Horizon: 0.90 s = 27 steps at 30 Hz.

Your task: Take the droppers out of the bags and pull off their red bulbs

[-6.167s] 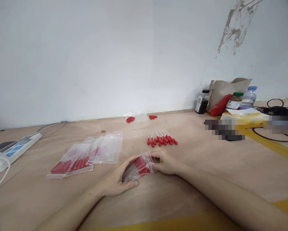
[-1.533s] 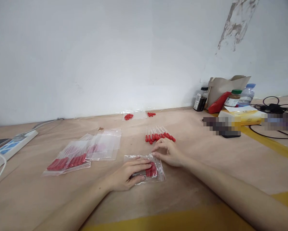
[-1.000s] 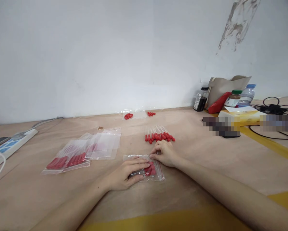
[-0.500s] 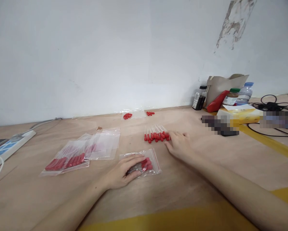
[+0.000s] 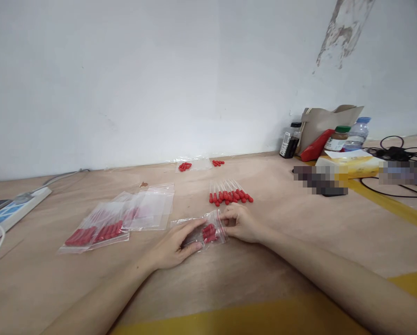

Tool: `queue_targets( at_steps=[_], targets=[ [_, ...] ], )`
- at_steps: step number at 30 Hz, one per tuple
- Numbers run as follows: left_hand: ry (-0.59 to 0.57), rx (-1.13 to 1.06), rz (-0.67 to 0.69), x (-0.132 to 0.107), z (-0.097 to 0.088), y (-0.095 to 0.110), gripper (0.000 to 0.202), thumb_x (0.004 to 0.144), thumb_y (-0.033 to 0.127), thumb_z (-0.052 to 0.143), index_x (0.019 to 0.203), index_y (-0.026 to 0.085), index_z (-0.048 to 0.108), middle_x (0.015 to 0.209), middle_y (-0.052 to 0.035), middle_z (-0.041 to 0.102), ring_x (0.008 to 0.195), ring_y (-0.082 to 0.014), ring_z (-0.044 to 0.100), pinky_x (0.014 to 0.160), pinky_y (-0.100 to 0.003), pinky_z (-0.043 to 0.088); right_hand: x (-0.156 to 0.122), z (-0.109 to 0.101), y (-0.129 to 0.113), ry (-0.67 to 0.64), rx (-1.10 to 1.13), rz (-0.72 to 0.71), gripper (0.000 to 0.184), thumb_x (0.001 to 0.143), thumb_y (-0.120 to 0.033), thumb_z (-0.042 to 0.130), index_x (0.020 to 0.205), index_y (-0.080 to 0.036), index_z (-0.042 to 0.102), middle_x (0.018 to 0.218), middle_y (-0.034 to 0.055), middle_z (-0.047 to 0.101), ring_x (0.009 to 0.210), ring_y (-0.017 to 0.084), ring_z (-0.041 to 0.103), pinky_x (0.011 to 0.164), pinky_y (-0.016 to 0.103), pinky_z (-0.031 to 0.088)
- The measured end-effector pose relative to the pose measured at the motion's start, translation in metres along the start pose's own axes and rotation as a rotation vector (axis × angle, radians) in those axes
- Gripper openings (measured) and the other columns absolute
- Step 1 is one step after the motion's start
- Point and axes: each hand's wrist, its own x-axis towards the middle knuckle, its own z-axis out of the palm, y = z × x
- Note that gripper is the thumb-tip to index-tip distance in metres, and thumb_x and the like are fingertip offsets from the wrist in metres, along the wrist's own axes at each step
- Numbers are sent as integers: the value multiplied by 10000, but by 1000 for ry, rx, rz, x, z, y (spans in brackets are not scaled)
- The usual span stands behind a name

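A clear zip bag (image 5: 191, 234) with red pieces (image 5: 209, 232) inside lies in front of me. My left hand (image 5: 175, 244) rests on its left part, thumb and fingers spread apart around the red pieces. At the bag's right end, by the red-lined zip edge, my right hand (image 5: 241, 224) pinches the plastic between thumb and fingers. Just beyond the right hand, a row of red-tipped clear sticks (image 5: 231, 196) lies with the red ends toward me. To the left, overlapping zip bags (image 5: 148, 214) are spread out, several holding red-tipped sticks (image 5: 108, 231).
By the wall lie a clear bag (image 5: 203, 164) and small red pieces (image 5: 218, 163). A power strip (image 5: 23, 211) is at the left. On the right stand a dark bottle (image 5: 290, 140), a beige bag (image 5: 328, 122), a green-lidded jar (image 5: 338, 138), a yellow packet (image 5: 349, 166) and black cables (image 5: 396, 152).
My right hand has left the row of red-tipped sticks, moved left and nearer, and taken hold of the bag's zip edge. That edge is now raised a little. My left hand has spread slightly.
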Motion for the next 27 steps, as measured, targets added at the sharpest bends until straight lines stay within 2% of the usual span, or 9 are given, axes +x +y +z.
queue_targets(
  at_steps=[2, 5, 9, 12, 15, 19, 21, 27],
  targets=[
    [-9, -14, 3, 1, 0, 1, 526, 842, 347, 459, 1324, 263, 267, 1310, -48, 423, 1162, -192, 427, 974, -354, 359, 0, -2, -4, -41, 38, -43, 281, 652, -402, 679, 871, -226, 670, 800, 15, 589, 795, 148, 483, 725, 255, 368],
    [-6, -20, 20, 2, 1, 1, 529, 838, 348, 464, 1322, 256, 270, 1316, -51, 417, 1165, -197, 424, 974, -357, 358, 0, -3, -11, -107, 60, -92, 333, 631, -350, 701, 930, -217, 639, 951, 30, 601, 904, 170, 476, 818, 292, 355],
    [-4, -10, 33, 1, 2, -1, 528, 841, 342, 456, 1325, 256, 262, 1327, -56, 404, 1177, -206, 409, 982, -372, 347, 2, 0, -19, -155, 38, -68, 273, 586, -283, 714, 821, -179, 623, 871, 20, 609, 861, 172, 496, 789, 291, 368],
    [-27, -11, 10, 0, 1, -1, 533, 843, 346, 453, 1330, 265, 254, 1334, -46, 395, 1179, -203, 407, 984, -363, 344, 2, -1, -23, -180, 58, -19, 221, 553, -214, 703, 739, -165, 596, 737, -16, 581, 700, 128, 501, 658, 240, 387],
    [-43, -1, -34, 0, -1, 0, 520, 847, 358, 441, 1329, 279, 263, 1326, -40, 407, 1164, -208, 419, 972, -367, 351, -2, -4, -25, -200, 215, 99, 146, 597, -138, 627, 733, -158, 578, 624, -46, 535, 564, 83, 478, 531, 192, 372],
    [-45, -15, -43, 1, -1, 2, 511, 856, 358, 423, 1334, 285, 258, 1294, -46, 442, 1114, -211, 458, 942, -371, 374, -4, -7, -20, -298, 652, 308, 238, 672, -147, 573, 909, -168, 559, 702, -30, 585, 581, 80, 547, 512, 182, 429],
    [-36, -27, -26, 2, -1, 3, 499, 857, 351, 420, 1329, 281, 273, 1290, -49, 446, 1108, -211, 462, 935, -367, 378, -4, -8, -14, -322, 838, 421, 267, 664, -168, 598, 925, -168, 541, 726, -24, 592, 580, 83, 568, 493, 182, 455],
    [-31, -43, -12, 2, 0, 4, 502, 846, 354, 440, 1320, 273, 295, 1297, -44, 437, 1128, -207, 447, 949, -350, 367, -4, -14, -4, -206, 1139, 650, 327, 592, -145, 691, 880, -156, 536, 752, -17, 601, 638, 103, 606, 547, 233, 530]
  ],
)
